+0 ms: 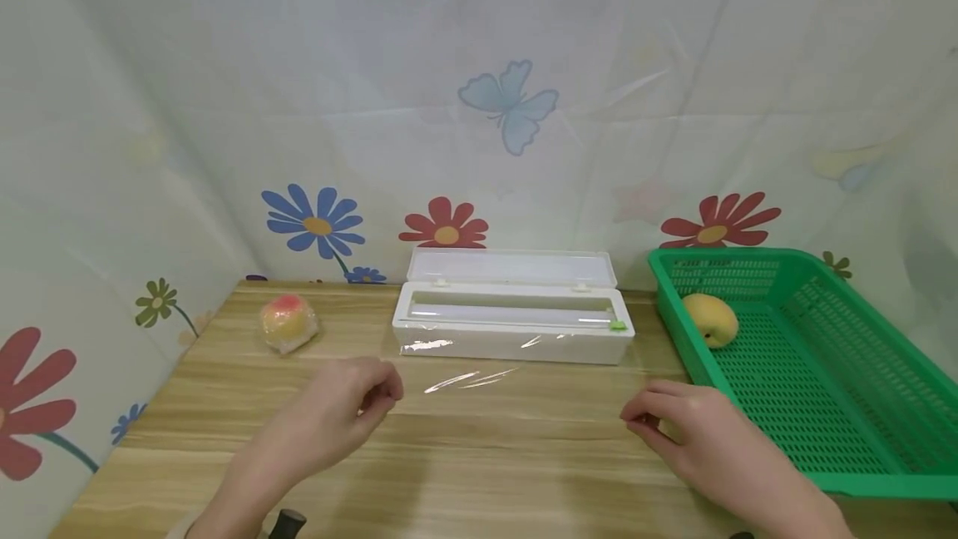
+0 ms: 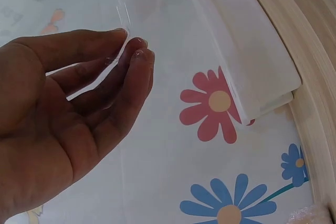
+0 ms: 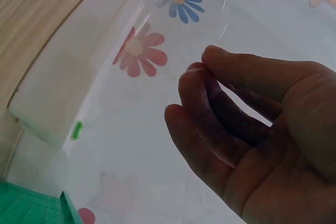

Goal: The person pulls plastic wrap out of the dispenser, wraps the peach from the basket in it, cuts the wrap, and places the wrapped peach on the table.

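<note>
Clear plastic wrap stretches from the front of a white cling-film dispenser toward me; in the head view it shows mainly by its glints. My left hand pinches one corner of the film between thumb and fingertips, and the left wrist view shows its edge at the fingertips. On the other side, my right hand pinches the opposite corner, with thin film glints above its fingertips in the right wrist view. The dispenser's lid stands raised, and a green slider sits at its right end.
A peach-like fruit wrapped in film rests at the table's back left. To the right stands a green plastic basket holding a yellow fruit. Behind the table hangs a flower-patterned curtain.
</note>
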`<act>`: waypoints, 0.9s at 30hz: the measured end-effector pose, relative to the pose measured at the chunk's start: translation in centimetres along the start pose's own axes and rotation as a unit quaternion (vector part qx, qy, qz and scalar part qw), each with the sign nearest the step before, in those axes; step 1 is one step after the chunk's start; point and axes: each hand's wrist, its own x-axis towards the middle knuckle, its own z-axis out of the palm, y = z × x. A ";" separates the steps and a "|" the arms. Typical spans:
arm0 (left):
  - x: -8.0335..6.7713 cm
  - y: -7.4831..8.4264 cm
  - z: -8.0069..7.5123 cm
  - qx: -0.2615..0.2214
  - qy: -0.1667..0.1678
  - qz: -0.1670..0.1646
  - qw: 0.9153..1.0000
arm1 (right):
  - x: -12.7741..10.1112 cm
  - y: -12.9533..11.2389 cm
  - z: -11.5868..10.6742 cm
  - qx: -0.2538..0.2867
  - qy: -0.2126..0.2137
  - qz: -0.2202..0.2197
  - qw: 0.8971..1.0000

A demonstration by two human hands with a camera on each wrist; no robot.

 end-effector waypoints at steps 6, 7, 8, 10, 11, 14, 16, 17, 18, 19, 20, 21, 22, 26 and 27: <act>-0.1 -0.5 0.5 -0.004 -0.038 0.009 0.999 | 0.0 0.8 1.0 0.040 -0.084 0.023 0.995; -0.1 -0.6 0.6 -0.005 -0.044 0.012 0.999 | 0.0 1.0 1.3 0.047 -0.094 0.022 0.994; -0.1 -0.7 0.7 -0.004 -0.048 0.014 0.999 | 0.0 1.2 1.5 0.055 -0.100 0.018 0.993; 0.0 -0.9 1.0 -0.002 -0.056 0.021 0.998 | 0.1 1.5 2.0 0.064 -0.115 0.016 0.991; 0.0 -1.0 1.1 -0.003 -0.060 0.024 0.998 | 0.1 1.6 2.2 0.065 -0.123 0.017 0.990; 0.0 -1.3 1.6 0.003 -0.070 0.025 0.997 | 0.0 2.0 3.0 0.064 -0.135 0.014 0.989; 0.0 -1.5 1.9 0.008 -0.077 0.022 0.997 | 0.0 2.2 3.5 0.066 -0.144 0.017 0.987; 0.0 -1.6 1.9 0.008 -0.084 0.015 0.996 | 0.0 2.3 3.8 0.068 -0.152 0.021 0.986; 0.1 -1.7 2.0 0.009 -0.088 0.012 0.996 | 0.0 2.4 4.0 0.070 -0.160 0.026 0.984; 0.1 -1.7 2.1 0.009 -0.094 0.006 0.995 | 0.0 2.4 4.2 0.075 -0.170 0.030 0.982; 0.1 -1.8 2.2 0.008 -0.101 -0.001 0.995 | 0.0 2.5 4.4 0.079 -0.181 0.036 0.980; 0.2 -1.8 2.2 0.005 -0.109 -0.009 0.994 | 0.0 2.6 4.6 0.082 -0.190 0.041 0.977; 0.2 -1.9 2.3 0.003 -0.116 -0.015 0.993 | -0.1 2.6 4.8 0.083 -0.198 0.043 0.976; 0.3 -2.1 2.8 -0.001 -0.136 -0.025 0.990 | -0.1 2.9 5.3 0.085 -0.214 0.037 0.973; 0.3 -2.1 3.0 -0.002 -0.139 -0.023 0.990 | -0.2 3.0 5.4 0.083 -0.215 0.033 0.973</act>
